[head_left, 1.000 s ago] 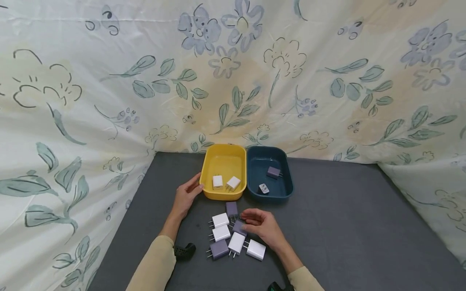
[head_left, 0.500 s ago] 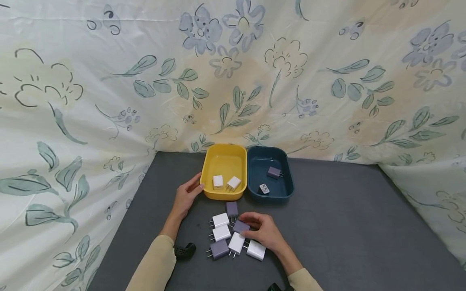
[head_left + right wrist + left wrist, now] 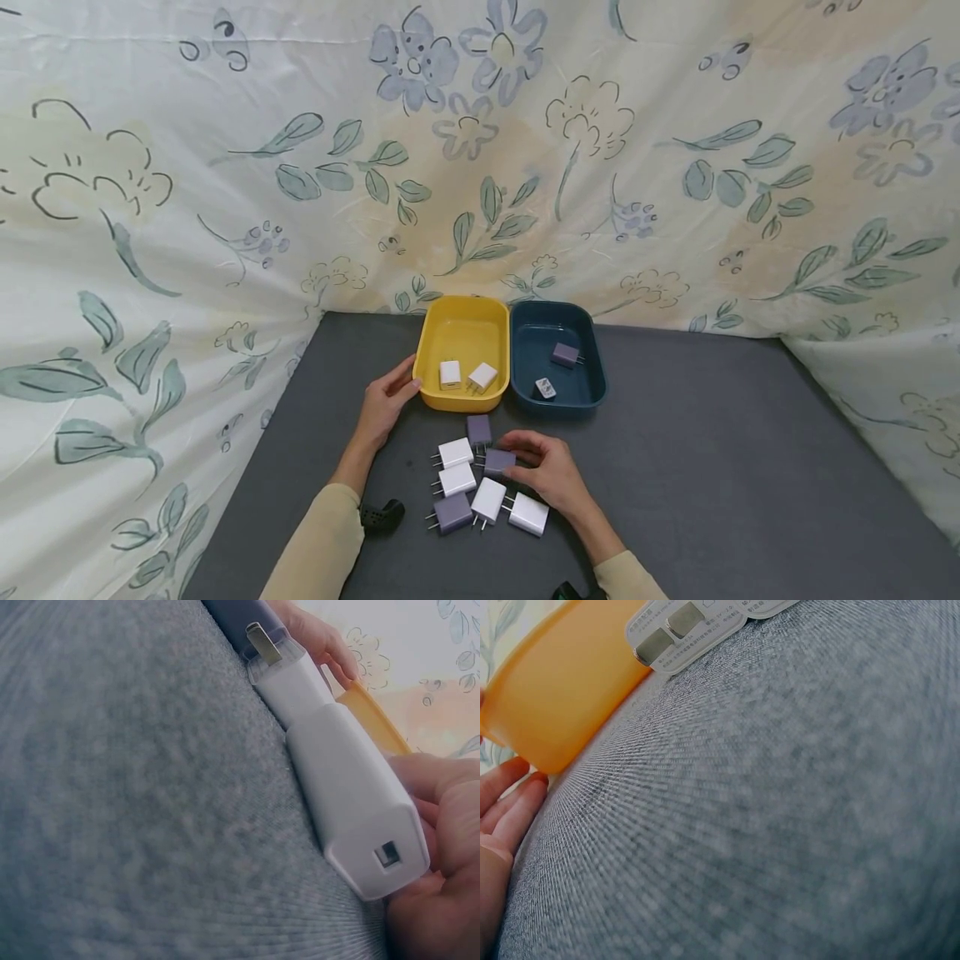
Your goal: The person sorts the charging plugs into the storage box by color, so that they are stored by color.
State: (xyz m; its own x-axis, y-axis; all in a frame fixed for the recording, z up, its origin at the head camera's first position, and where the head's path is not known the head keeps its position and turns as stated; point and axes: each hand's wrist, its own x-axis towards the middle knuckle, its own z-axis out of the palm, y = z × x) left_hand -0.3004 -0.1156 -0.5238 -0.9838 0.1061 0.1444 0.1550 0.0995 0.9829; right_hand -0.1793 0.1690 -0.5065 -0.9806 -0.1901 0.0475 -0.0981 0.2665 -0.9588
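Left hand (image 3: 381, 414) relaxed, touching yellow tray (image 3: 461, 329). Purple charger (image 3: 498, 462) lies at thumb of half-curled right hand (image 3: 553, 475); can't tell if gripped.

Passage lies right of the right hand (image 3: 551, 475); chargers (image 3: 457, 480) block its left, gaps hard to judge.

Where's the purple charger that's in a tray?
In the head view, the purple charger lies in the blue tray, right of the yellow tray, just beyond a white charger.
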